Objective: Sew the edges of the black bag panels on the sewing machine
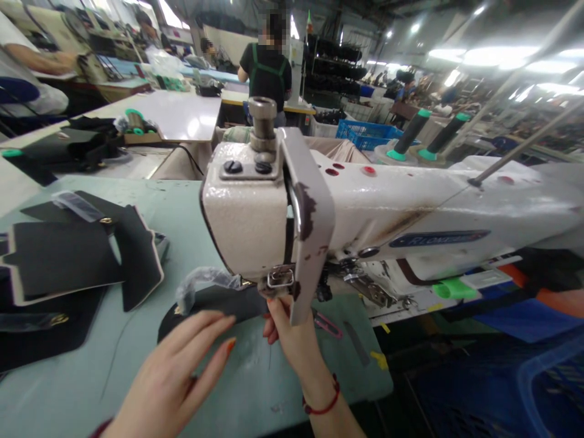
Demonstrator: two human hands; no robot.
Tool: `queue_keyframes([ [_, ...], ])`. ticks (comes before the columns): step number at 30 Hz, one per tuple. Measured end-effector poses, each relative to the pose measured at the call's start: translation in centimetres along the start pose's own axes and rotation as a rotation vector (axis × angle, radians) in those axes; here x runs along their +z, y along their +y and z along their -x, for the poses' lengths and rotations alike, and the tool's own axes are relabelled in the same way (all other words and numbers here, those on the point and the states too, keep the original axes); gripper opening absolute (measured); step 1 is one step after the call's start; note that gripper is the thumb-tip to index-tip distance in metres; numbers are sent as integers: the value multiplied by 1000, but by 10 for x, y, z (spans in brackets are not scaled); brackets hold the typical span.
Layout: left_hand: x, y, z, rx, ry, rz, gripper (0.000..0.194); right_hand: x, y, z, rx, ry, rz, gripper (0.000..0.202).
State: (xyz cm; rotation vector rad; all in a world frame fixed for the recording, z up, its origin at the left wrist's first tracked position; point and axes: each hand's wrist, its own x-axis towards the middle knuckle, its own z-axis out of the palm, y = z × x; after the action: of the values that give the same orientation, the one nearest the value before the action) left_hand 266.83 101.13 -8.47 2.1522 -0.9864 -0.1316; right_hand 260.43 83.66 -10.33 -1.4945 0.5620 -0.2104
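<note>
A white sewing machine (255,219) with chipped paint stands over a green table (182,213). Under its head lies a black piece (228,302) with a plastic-wrapped strap (201,283) on top. My left hand (182,365) is over the near left edge of that piece, fingers apart, holding nothing. Close below the needle area, my right hand (287,328) has its fingers bent at the right end of the black piece; the machine's lever hides part of them, and what they pinch is too small to make out. A red bracelet is on the right wrist.
Black panels (68,255) with wrapped straps lie on the left. Pink snips (328,324) and a grey strip (356,344) rest right of my right hand. A blue crate (538,377) is at lower right. Thread cones (410,135) stand behind the machine; people work farther back.
</note>
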Motion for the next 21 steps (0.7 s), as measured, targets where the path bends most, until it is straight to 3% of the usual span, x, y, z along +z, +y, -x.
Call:
queue_keyframes([
  [2,26,6,23,-106,-96,329,20,0,2,-1,-9,9,18,47],
  [3,40,8,25,-204,-136,540,24,0,3,-2,-21,12,30,48],
  [6,75,8,7,-486,-41,1177,37,-1,6,-3,-74,19,86,50],
  [8,84,5,-14,-597,9,1369,38,-3,7,-3,-101,27,134,51],
  [11,81,-3,-32,-738,21,1280,38,-5,8,-1,-128,27,180,51],
  [14,69,-6,-34,-844,-6,945,47,-6,7,4,-163,9,187,45],
  [18,51,1,-35,-861,-158,554,57,-7,3,10,-158,-14,132,42],
  [21,44,6,-39,-830,-225,479,52,-7,1,10,-122,-28,60,41],
])
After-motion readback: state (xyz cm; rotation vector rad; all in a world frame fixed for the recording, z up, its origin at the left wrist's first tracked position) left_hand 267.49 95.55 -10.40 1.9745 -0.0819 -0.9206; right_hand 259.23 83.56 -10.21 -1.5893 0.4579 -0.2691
